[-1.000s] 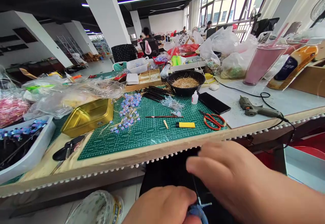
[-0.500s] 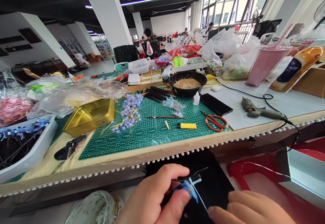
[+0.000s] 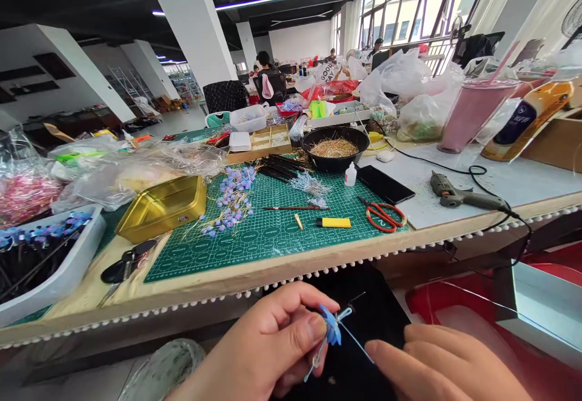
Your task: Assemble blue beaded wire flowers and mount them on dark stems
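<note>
Low in front of the table edge, my left hand (image 3: pixel 291 334) pinches a small blue fabric-like flower (image 3: pixel 332 326) between thumb and fingers. Around its centre runs a light blue thread (image 3: pixel 357 341), which forms a small loop at the top and stretches taut to the right. My right hand (image 3: pixel 445 361) is closed on the other end of this thread, the index fingertip against it. A thin dark wire tip (image 3: pixel 358 297) sticks out past the flower. Behind my hands is black cloth (image 3: pixel 382 310).
On the green cutting mat (image 3: pixel 273 246) lie blue flower sprigs (image 3: pixel 231 201), a yellow lighter (image 3: pixel 334 222), red-handled scissors (image 3: pixel 384 214) and a glue bottle (image 3: pixel 350 174). A gold tin (image 3: pixel 163 207), black bowl (image 3: pixel 335 152) and glue gun (image 3: pixel 464 195) stand around. Bead trim (image 3: pixel 254 293) hangs along the table edge.
My left hand has turned, so the flower now faces more sideways and a thread tail shows below it. The right hand stays nearby, the thread still taut between both.
</note>
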Tool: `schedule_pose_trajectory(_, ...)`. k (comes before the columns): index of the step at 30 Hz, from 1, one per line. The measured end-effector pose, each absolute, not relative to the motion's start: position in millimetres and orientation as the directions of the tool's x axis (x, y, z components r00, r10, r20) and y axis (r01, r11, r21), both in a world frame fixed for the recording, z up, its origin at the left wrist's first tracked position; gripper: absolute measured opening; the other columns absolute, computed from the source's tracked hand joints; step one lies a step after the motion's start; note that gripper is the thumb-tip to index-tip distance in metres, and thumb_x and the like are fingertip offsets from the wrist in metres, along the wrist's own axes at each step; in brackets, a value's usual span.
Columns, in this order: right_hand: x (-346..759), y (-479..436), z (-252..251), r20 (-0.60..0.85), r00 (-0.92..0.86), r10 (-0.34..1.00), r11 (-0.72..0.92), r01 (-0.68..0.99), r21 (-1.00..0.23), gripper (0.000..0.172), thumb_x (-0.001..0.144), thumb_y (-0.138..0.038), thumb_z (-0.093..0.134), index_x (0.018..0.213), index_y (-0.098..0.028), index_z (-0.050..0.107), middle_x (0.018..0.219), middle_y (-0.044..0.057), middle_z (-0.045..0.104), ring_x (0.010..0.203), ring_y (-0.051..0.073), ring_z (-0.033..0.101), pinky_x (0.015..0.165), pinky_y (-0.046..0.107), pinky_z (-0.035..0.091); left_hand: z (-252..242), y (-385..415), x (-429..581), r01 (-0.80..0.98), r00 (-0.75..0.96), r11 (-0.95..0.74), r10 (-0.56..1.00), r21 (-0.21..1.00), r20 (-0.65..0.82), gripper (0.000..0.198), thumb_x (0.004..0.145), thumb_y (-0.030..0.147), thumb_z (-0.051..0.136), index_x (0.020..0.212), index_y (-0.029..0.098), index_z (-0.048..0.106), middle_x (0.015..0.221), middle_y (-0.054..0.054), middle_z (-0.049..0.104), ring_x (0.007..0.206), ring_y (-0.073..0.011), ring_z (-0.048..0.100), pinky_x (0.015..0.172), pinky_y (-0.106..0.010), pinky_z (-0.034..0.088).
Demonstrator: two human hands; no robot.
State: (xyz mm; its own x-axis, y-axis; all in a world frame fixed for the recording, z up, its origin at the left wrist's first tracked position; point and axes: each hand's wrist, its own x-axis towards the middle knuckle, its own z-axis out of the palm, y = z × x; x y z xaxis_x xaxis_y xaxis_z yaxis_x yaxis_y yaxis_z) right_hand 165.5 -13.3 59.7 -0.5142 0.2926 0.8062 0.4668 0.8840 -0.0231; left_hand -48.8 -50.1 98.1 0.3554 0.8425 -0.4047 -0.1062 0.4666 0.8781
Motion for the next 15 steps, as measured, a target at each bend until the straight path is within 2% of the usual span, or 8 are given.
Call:
schedule_pose_trajectory(2, 165, -12, 58, 0.755, -0.528, 0.389, 0.86, 0.502, -0.092, 0.02, 0.092, -0.031, 0.053, 0.089, -0.023, 0.07, 0.047, -0.001, 0.056, 0.043, 0.013, 0.058, 0.04, 0.019, 0.048, 98, -49, -49, -0.102, 0.365, 0.472, 0.837, 0.876, -0.409, 0.027, 0.092, 0.042, 0.057, 0.105, 0.019, 0.058, 0.068, 0.004, 0.052, 0.046, -0.0035, 0.027, 0.044, -0.017, 0.02)
schedule_pose_trajectory(5, 160, -10, 57, 0.691, -0.528, 0.493, 0.826, 0.534, -0.181, 0.023, 0.089, -0.039, 0.056, 0.094, -0.023, 0.072, 0.049, 0.001, 0.057, 0.048, 0.016, 0.06, 0.043, 0.02, 0.051, 98, -46, -48, -0.094, 0.372, 0.482, 0.829, 0.871, -0.418, 0.025, 0.093, 0.041, 0.055, 0.106, 0.019, 0.057, 0.068, 0.004, 0.052, 0.046, -0.0036, 0.027, 0.043, -0.017, 0.019)
schedule_pose_trajectory(12, 153, -3, 52, 0.604, -0.533, 0.593, 0.795, 0.508, -0.332, 0.024, 0.088, -0.038, 0.055, 0.096, -0.023, 0.071, 0.056, 0.003, 0.062, 0.053, 0.016, 0.062, 0.049, 0.022, 0.053, 97, -43, -50, -0.075, 0.375, 0.487, 0.822, 0.87, -0.428, 0.024, 0.093, 0.04, 0.055, 0.104, 0.019, 0.058, 0.066, 0.004, 0.051, 0.045, -0.003, 0.025, 0.043, -0.016, 0.019)
schedule_pose_trajectory(15, 150, 0, 50, 0.564, -0.54, 0.624, 0.779, 0.488, -0.394, 0.022, 0.087, -0.036, 0.055, 0.096, -0.023, 0.071, 0.059, 0.003, 0.064, 0.055, 0.016, 0.063, 0.052, 0.022, 0.053, 98, -44, -52, -0.119, 0.378, 0.518, 0.813, 0.847, -0.444, 0.022, 0.094, 0.038, 0.054, 0.105, 0.019, 0.057, 0.067, 0.003, 0.051, 0.046, -0.0032, 0.025, 0.042, -0.016, 0.017)
